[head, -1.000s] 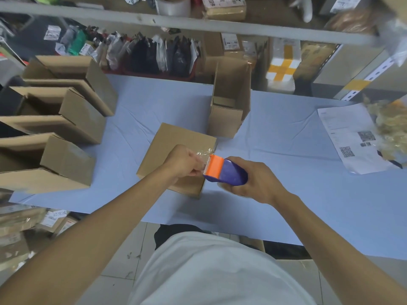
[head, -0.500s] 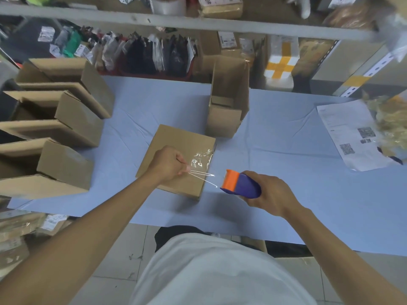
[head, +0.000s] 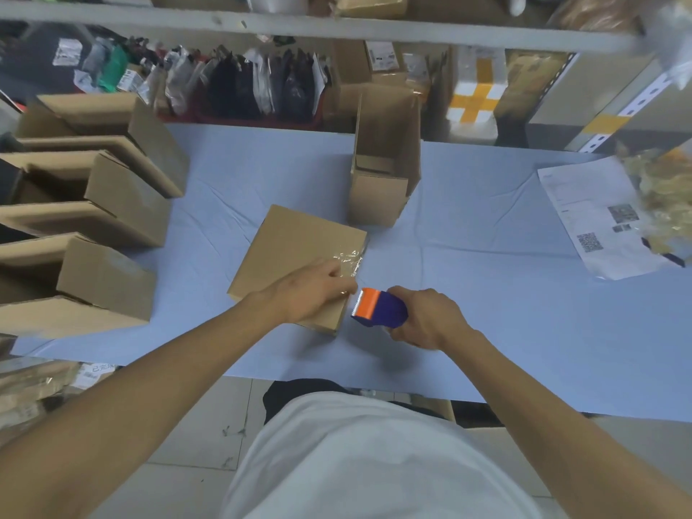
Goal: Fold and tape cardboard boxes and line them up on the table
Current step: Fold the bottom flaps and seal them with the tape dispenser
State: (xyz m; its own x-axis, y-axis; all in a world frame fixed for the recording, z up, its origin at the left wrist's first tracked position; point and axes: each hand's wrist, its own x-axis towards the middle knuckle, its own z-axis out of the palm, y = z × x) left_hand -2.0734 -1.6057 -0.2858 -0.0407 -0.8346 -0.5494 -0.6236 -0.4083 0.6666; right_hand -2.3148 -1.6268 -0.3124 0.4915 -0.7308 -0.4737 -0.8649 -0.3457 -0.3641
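Note:
A closed brown cardboard box (head: pixel 296 249) lies flat on the blue table (head: pixel 505 312) in front of me. Crinkled clear tape (head: pixel 350 256) covers its right edge. My left hand (head: pixel 310 294) rests on the box's near right corner, its fingers stretched out and pressing the tape down. Just right of that corner, my right hand (head: pixel 423 320) grips a purple tape dispenser with an orange head (head: pixel 378 310), whose toothed edge points at my left fingertips.
An open box (head: pixel 382 196) stands upright behind the flat one. Three open boxes (head: pixel 127 204) lie in a row along the left edge. A printed sheet (head: pixel 591 219) lies at the right. Shelves with bags and parcels (head: pixel 262 88) run along the back.
The dispenser pulled away to the right with tape stretched out, then came back to the box corner. My left hand went from pinching the tape to lying flat on the box.

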